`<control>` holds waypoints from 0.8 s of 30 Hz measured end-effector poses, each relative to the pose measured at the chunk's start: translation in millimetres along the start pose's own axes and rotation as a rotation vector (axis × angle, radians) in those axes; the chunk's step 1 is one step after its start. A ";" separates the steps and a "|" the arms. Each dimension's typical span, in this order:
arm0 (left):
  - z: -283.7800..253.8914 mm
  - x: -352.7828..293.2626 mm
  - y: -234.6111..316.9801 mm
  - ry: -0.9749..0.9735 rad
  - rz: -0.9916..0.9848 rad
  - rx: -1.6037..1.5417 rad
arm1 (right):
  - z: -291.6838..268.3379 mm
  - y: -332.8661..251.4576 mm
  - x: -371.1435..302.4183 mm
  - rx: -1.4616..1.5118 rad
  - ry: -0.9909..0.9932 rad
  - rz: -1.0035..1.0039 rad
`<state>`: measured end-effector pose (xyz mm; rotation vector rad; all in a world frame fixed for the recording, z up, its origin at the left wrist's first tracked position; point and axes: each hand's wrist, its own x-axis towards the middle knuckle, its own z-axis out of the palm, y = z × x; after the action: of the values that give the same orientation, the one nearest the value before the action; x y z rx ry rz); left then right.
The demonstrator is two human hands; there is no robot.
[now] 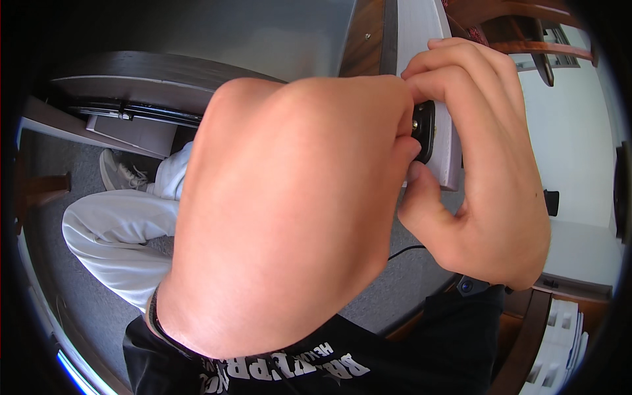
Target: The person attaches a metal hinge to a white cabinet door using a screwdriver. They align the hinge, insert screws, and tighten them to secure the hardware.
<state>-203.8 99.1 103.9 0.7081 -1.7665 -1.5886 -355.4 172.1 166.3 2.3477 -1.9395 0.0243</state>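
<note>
My left hand fills the middle of the view, its back toward me. Its fingers are bent in and its thumb and fingertips press together at a small black fitting with rounded corners and brass-coloured spots. What lies between those fingertips is too hidden to make out. Curved around the fitting from the other side is my right hand, its thumb at the lower end and its fingers at the upper end. The fitting rests against a light grey panel. My left hand hides part of both.
Beyond my hands a dark tabletop meets a brown wood strip. A wooden chair stands at the far right. On the left are a dark drawer front and my bent leg. A thin black cable runs above grey carpet.
</note>
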 end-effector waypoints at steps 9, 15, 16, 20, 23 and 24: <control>-7.7 7.5 -19.5 -0.006 0.305 0.136 | -0.1 -1.3 -1.4 -0.006 0.009 0.017; -10.3 2.7 -21.5 -0.032 0.307 0.244 | 2.0 -1.2 0.3 0.001 0.030 0.023; -9.5 3.2 -21.2 -0.030 0.315 0.264 | 2.2 -1.8 0.7 -0.002 0.032 0.028; -7.4 7.1 -22.1 -0.065 0.238 0.181 | 1.6 -6.8 2.4 -0.003 0.024 0.061; -8.6 9.8 -23.6 -0.096 0.209 0.124 | 1.0 -10.5 3.7 -0.013 0.022 0.066; -8.9 10.3 -23.6 -0.108 0.200 0.117 | 1.0 -9.8 4.5 -0.011 0.016 0.071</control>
<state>-204.3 82.7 82.0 0.4892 -1.9554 -1.4214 -345.0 169.4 165.0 2.2632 -2.0099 0.0371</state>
